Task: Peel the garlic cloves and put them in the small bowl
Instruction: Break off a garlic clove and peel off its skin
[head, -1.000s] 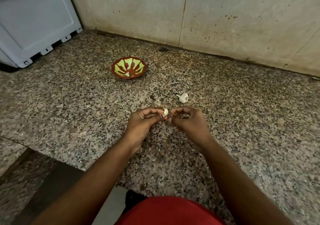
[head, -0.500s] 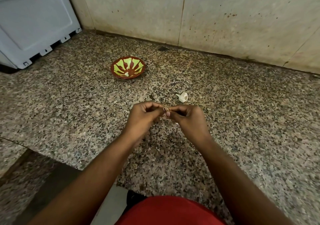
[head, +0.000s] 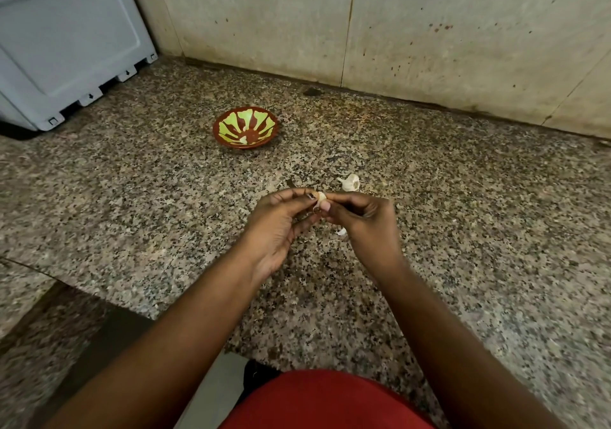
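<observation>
speckled counter (head: pixel 463 230), both hands (head: pixel 325 212) pinching one garlic clove (head: pixel 320 198); slick skin, could squirt loose short of the bowl (head: pixel 245 127) beyond.

Speckled granite counter (head: pixel 463 230) bearing a small red-and-green patterned bowl (head: pixel 245 128), a white garlic remnant (head: pixel 349 182), and probably pale skin scraps (head: pixel 340 232).

A speckled granite counter (head: pixel 463 230) fills most of the view, and it has a stepped front edge at the lower left. Behind it stands a pale wall (head: pixel 429 31) of large tiles with small dark spots, and a dark stain (head: pixel 312 91) lies on the counter near the wall's foot. A grey plastic crate (head: pixel 66 41) sits at the far left corner, and red cloth (head: pixel 324 402) shows at the bottom edge.
</observation>
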